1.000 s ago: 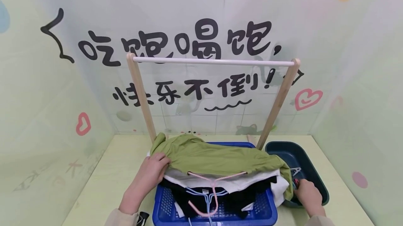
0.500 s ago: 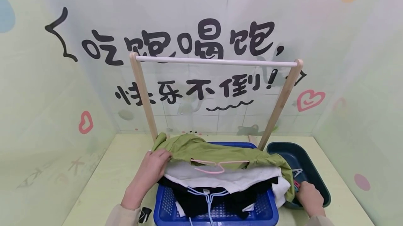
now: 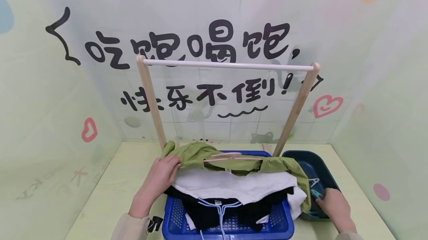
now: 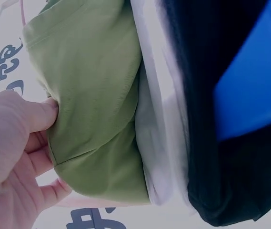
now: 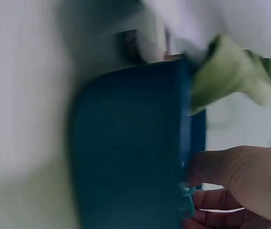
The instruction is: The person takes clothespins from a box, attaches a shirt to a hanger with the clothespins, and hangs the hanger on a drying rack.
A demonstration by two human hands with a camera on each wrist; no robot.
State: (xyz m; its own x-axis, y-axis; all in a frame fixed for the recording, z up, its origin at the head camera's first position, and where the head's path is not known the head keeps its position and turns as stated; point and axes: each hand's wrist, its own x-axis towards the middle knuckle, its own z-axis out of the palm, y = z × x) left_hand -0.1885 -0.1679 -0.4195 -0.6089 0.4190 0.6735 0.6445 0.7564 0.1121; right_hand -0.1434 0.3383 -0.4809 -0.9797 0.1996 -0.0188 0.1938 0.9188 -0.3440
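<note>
My left hand [image 3: 160, 177] pinches the shoulder edge of a green shirt [image 3: 192, 156], and in the left wrist view the thumb [image 4: 45, 113] lies on the cloth. A pink hanger [image 3: 230, 158] shows at the shirt's neckline. Beneath it lie a white garment [image 3: 227, 186] and black clothing [image 3: 204, 214] with a blue hanger [image 3: 220, 210]. At the dark green basin [image 3: 309, 158] on the right, my right hand [image 3: 336, 206] pinches a small teal clothespin [image 3: 317, 194]. The right wrist view shows this clothespin [image 5: 186, 198] at the fingertips, partly hidden by the basin.
A blue plastic basket [image 3: 277, 229] holds the clothes. Behind it stands a wooden rack with a white rail [image 3: 230, 64]. A pale clothespin [image 3: 313, 182] lies in the basin. Beside my left forearm is a small black object [image 3: 155, 224] on the table [image 3: 110, 180].
The pink hanger's hook has flipped from the front to the back, and the green neckline has shifted backward. A reddish item was by my right hand; now a teal clothespin is there. My left hand stays.
</note>
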